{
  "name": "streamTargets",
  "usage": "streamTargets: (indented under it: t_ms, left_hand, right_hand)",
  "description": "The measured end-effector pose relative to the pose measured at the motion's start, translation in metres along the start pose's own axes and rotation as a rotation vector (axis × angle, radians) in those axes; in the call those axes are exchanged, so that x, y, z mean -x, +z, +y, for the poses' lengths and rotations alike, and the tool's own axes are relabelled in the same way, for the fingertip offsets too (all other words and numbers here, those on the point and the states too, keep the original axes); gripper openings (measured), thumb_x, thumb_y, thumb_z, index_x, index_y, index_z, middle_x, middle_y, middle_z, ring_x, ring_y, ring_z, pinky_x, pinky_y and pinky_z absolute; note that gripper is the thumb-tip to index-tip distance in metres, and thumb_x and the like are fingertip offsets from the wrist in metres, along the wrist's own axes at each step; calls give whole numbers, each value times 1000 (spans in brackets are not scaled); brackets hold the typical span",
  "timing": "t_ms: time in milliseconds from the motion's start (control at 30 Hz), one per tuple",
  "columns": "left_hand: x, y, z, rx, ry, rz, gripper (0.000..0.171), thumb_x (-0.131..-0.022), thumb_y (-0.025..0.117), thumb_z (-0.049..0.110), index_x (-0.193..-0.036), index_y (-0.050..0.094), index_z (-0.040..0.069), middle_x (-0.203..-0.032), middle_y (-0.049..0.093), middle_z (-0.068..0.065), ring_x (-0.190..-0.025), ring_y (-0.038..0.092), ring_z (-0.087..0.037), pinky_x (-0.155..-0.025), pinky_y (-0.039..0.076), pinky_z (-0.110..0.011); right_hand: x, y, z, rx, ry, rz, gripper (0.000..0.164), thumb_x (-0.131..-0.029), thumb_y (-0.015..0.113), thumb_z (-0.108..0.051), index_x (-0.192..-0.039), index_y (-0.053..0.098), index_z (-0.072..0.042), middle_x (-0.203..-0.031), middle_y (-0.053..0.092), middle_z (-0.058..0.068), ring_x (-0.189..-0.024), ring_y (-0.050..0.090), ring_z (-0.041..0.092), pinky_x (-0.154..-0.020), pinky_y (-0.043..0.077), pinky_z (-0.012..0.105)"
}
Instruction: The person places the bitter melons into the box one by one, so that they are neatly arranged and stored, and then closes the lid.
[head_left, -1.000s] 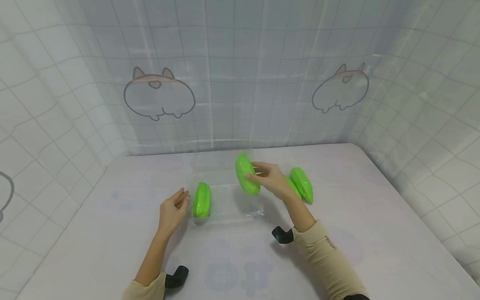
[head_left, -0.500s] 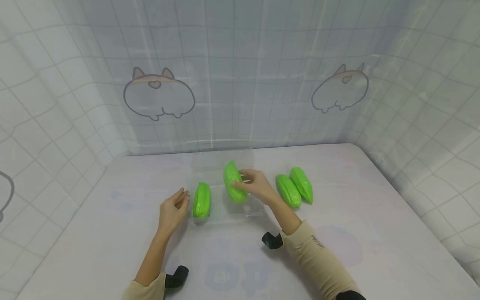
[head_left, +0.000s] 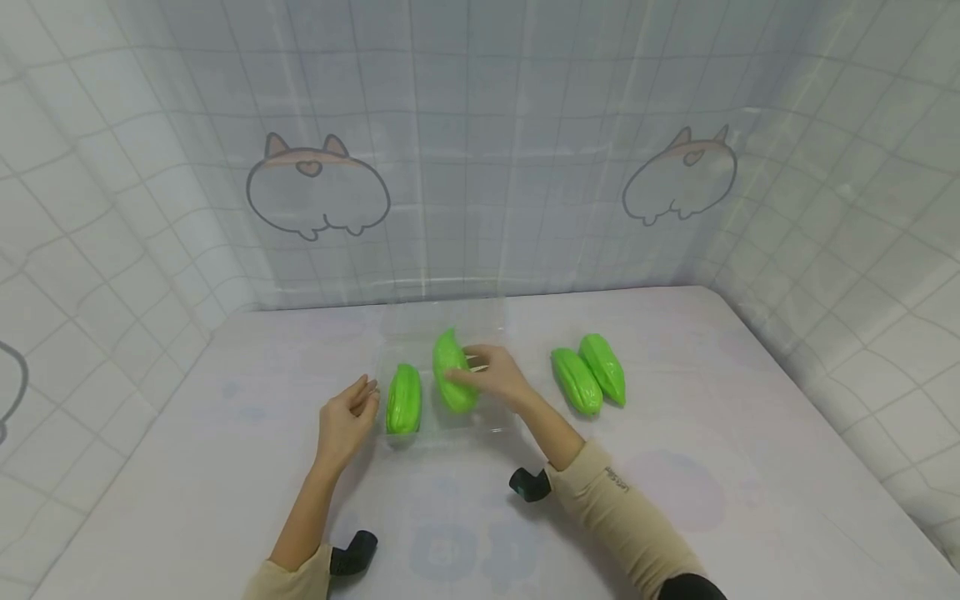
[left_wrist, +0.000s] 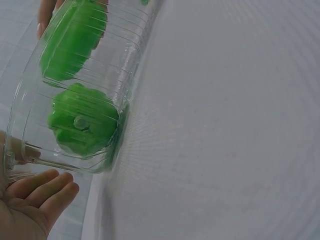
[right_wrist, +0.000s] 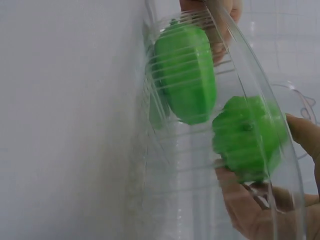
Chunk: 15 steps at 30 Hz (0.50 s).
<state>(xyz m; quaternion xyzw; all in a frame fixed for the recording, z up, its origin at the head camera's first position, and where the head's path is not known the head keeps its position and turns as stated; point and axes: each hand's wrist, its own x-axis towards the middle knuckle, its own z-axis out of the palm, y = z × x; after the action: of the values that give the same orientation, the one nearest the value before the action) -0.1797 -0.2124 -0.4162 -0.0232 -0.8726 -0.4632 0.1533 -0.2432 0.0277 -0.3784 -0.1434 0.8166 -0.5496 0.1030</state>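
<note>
In the head view my right hand (head_left: 493, 375) holds a glossy green ribbed star fruit (head_left: 452, 371), which looks artificial, over a clear plastic box (head_left: 480, 421). Thumb and fingers grip it from the right, as the right wrist view shows through the box wall. A second star fruit (head_left: 404, 400) lies lengthwise inside the box at the left, apart from the held one. My left hand (head_left: 347, 422) is at the box's left rim, the thumb on one side and the fingers on the other. Those fingers (left_wrist: 47, 192) look fairly straight in the left wrist view.
Two more green star fruits, a nearer one (head_left: 576, 382) and a farther one (head_left: 603, 369), lie side by side right of the box. The box's clear lid (head_left: 442, 315) stands behind it. A pale tablecloth (head_left: 247, 467) and tiled-pattern curtains (head_left: 465, 167) surround the work.
My right hand has moved left and lower with the held star fruit, farther over the box. The two star fruits at the right are now fully uncovered. My left hand has stayed put.
</note>
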Motion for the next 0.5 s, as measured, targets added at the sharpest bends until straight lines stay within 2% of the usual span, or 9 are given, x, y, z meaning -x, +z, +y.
streamTargets:
  t_ms: [267, 500]
  left_hand:
    - [-1, 0, 1, 0, -4, 3, 41, -94, 51, 3, -128, 44, -18, -119, 58, -29, -101, 62, -40, -83, 54, -36]
    - [0, 0, 1, -9, -15, -1, 41, -94, 51, 3, -128, 44, -18, -119, 58, -28, -102, 62, -39, -84, 54, -36]
  right_hand:
    - [-4, 12, -2, 68, 57, -18, 62, -82, 71, -36, -127, 54, 3, -122, 60, 19, -111, 57, 32, -92, 52, 43]
    - [-5, 21, 1, 140, 75, -41, 64, -82, 71, -37, -127, 53, 4, -121, 60, 20, -109, 58, 32, -89, 54, 40]
